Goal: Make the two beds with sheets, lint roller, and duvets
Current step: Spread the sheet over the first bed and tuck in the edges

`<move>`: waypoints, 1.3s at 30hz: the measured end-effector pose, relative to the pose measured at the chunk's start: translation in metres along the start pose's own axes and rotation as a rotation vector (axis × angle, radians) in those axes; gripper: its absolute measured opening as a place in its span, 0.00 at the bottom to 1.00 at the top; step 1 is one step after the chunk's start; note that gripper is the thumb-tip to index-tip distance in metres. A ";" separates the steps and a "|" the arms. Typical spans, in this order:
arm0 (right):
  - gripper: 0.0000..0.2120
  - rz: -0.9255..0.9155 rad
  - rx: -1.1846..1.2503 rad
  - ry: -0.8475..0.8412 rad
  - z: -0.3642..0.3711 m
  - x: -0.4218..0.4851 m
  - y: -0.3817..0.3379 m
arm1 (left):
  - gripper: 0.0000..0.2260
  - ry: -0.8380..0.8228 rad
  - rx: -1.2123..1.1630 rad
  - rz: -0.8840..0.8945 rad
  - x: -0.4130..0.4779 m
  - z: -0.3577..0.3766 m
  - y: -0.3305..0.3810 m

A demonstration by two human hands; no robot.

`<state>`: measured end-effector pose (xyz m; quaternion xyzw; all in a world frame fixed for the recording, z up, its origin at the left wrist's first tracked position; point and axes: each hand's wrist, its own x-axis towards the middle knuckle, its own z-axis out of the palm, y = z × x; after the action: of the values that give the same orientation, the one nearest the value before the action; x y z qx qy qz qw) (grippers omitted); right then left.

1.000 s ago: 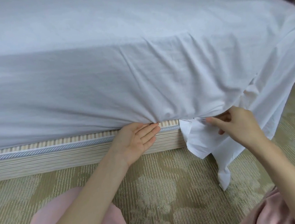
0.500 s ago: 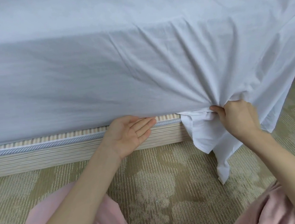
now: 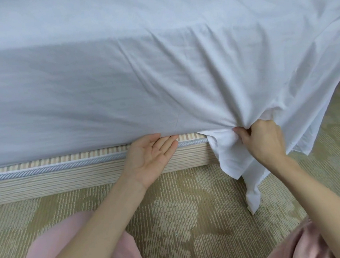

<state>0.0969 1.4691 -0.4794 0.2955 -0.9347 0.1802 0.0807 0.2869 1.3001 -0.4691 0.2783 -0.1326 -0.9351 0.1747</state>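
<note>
While smooth up top, white sheet (image 3: pixel 119 81) bunched in R hand (image 3: pixel 262 141) fingers' grip; L hand (image 3: pixel 149 157) fingers flat, together.

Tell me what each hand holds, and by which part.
The right hand grips the sheet at the gathered fold above its hanging corner; the left hand holds nothing, palm up.

Patterned carpet (image 3: pixel 173 221) — beige, olive

Sheet (image 3: pixel 160 72): matt white cloth, creased. Bed base (image 3: pixel 66 179): striped woven fabric w/ corded trim. Carpet (image 3: pixel 183 220): ribbed pile.
</note>
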 end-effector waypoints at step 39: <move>0.16 0.188 0.315 -0.541 -0.159 0.056 -0.018 | 0.10 -0.020 -0.123 0.009 0.016 0.013 -0.025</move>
<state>0.0687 1.4872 -0.3132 0.2537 -0.9061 0.2441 -0.2345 0.2609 1.3182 -0.4742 0.2572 -0.0777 -0.9434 0.1946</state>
